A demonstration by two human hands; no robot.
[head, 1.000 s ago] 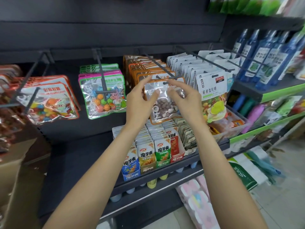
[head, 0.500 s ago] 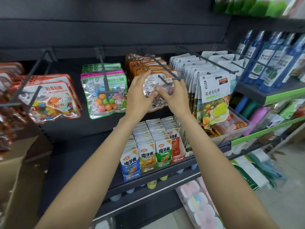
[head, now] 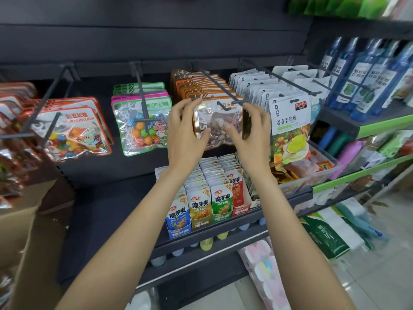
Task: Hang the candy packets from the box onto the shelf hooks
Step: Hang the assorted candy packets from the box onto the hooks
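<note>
1. The shelf [head: 93,211], a dark unit with wire hooks, fills the view; a cardboard box [head: 20,238] sits at the near left edge, its contents out of sight.
2. Rows of hung packets run left to right: orange-red ones reading "COLOR BEANS CANDY" [head: 71,130], pink and green-edged ones [head: 143,124], an orange-edged row [head: 201,86], then white ones [head: 290,121] with Chinese print.
3. The orange-edged candy packet [head: 218,121] hangs at the front of the centre hook [head: 223,89], the hook tip through its hole; its label is partly readable, ending in "NDY".
4. The left hand [head: 185,128] and right hand [head: 252,128] flank it, fingers spread wide, thumbs resting on its clear front; whether they grip or only steady it I cannot tell.
5. Judged step: seating this packet. Next likely calls for pushing it back against the row, releasing, then reaching left to the box.
6. Small packets [head: 201,204] below are marked "20g".
</note>
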